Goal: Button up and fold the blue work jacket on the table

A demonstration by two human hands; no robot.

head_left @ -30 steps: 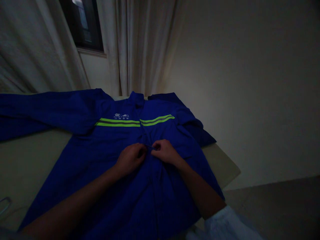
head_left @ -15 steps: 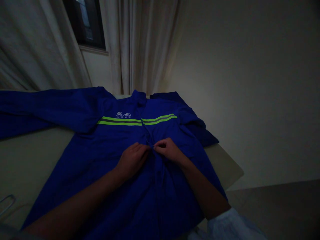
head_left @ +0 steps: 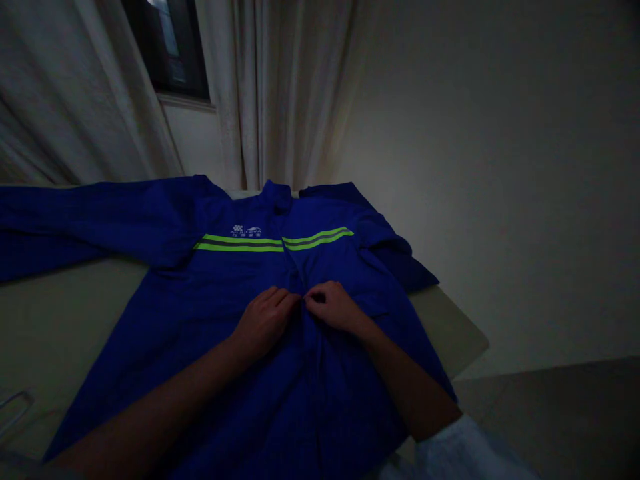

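A blue work jacket [head_left: 210, 287] lies front side up, its collar at the far end and one sleeve stretched out to the left. A yellow-green reflective stripe [head_left: 240, 244] crosses the chest below a small white logo [head_left: 246, 231]. At the front opening, my left hand [head_left: 267, 317] is closed with its fingertips pinching the placket edge. Just to its right, my right hand [head_left: 333, 305] pinches the same edge between thumb and finger. The fingertips of both hands nearly meet. Whether a button sits between them is too dark to make out.
The jacket rests on a pale table [head_left: 450, 327] whose corner juts out at the right. A white wire hanger [head_left: 17, 407] shows partly at the lower left. Curtains [head_left: 285, 87], a dark window [head_left: 173, 50] and a bare wall [head_left: 475, 167] stand behind.
My right hand has shifted slightly left and down, its pinch a little tighter to the placket. My left hand stays almost in place.
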